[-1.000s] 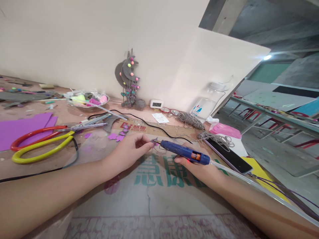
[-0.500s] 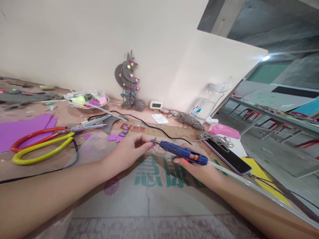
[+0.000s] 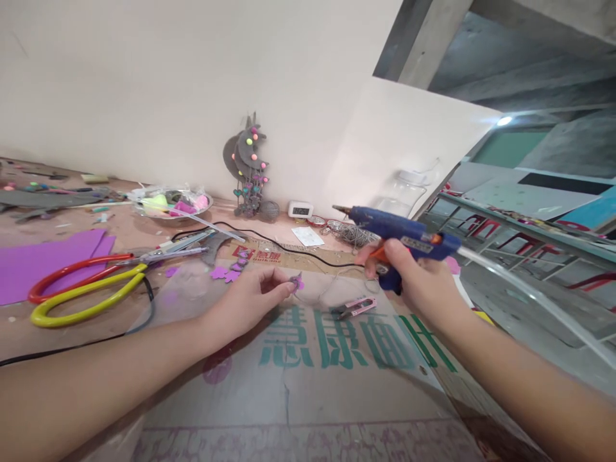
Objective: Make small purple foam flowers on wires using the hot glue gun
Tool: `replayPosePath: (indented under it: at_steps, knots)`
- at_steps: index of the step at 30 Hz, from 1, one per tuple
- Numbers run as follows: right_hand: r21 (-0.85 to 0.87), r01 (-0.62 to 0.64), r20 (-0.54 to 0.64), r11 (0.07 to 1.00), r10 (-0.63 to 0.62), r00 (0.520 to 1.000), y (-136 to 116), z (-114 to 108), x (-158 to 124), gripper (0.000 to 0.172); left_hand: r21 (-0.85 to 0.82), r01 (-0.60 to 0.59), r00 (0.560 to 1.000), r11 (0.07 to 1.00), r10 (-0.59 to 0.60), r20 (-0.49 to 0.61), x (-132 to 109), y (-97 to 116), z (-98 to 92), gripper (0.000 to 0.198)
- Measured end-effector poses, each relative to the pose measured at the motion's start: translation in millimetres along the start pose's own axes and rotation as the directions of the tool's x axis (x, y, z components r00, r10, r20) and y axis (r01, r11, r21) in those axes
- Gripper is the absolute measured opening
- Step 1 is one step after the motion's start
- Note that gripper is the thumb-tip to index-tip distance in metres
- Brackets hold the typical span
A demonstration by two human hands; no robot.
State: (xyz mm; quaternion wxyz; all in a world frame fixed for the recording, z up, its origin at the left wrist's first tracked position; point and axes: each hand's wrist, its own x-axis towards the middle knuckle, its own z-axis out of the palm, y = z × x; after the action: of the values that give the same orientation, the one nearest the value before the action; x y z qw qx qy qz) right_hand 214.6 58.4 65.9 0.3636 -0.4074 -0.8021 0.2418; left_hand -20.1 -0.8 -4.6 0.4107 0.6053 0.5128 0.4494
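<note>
My left hand rests on the cardboard sheet and pinches a small purple foam piece between thumb and fingers. My right hand is raised above the table and wraps round the grip of a blue glue gun, nozzle pointing left, a clear glue stick trailing out behind to the right. A small pink thread snipper lies on the cardboard between my hands.
Large red and yellow scissors lie at the left beside purple foam sheets. A black cable crosses the table. A grey felt hanging ornament, a bowl of pompoms, a small clock and grey string sit along the wall.
My right hand has lifted the glue gun up and to the right, away from the foam piece. The pink snipper beneath it has come into view. My left hand stays put.
</note>
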Motion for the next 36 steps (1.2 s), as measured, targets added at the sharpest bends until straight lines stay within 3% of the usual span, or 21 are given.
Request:
replayPosePath:
  at_steps: [5,7,10,15,19,27,32,33,34,36]
  knots:
    - [-0.128,-0.073,0.015,0.989,0.075,0.997,27,-5,67,0.040,-0.016,-0.008,1.000,1.000,0.008,0.013,2,-3,0.6,0.021]
    - [-0.236,-0.163,-0.028,0.958,0.161,0.987,49,1,92,0.036,-0.013,0.008,1.000,1.000,-0.008,0.011,2,-3,0.8,0.022]
    - [-0.239,-0.182,-0.029,0.954,0.180,0.983,81,18,120,0.036,-0.015,0.028,0.999,1.000,-0.027,0.016,2,-2,1.1,0.024]
    - [-0.261,-0.201,0.003,0.944,0.209,0.978,118,49,140,0.036,-0.014,0.033,0.999,0.999,-0.032,0.026,3,-4,1.4,0.026]
    - [-0.329,-0.190,0.047,0.925,0.217,0.975,130,56,143,0.037,0.010,0.038,0.999,0.999,-0.038,0.016,4,-5,1.3,0.026]
    - [-0.524,-0.086,0.041,0.848,0.127,0.991,111,30,120,0.039,0.008,0.027,0.999,1.000,-0.027,0.022,3,-5,1.4,0.023]
    - [-0.634,-0.018,0.025,0.773,0.044,0.999,71,17,88,0.026,0.028,0.021,1.000,0.999,-0.021,0.013,2,-4,1.4,0.024]
    - [-0.638,0.018,0.015,0.769,-0.011,1.000,57,15,75,0.030,0.024,0.030,0.999,0.999,-0.030,0.014,2,-3,1.3,0.024]
    - [-0.633,0.105,-0.026,0.767,-0.158,0.987,42,12,60,0.033,0.017,0.043,0.999,0.999,-0.043,0.015,1,-2,1.2,0.024]
    - [-0.555,0.256,-0.118,0.792,-0.380,0.918,8,2,22,0.034,0.015,0.056,0.998,0.998,-0.056,0.016,0,0,0.9,0.023]
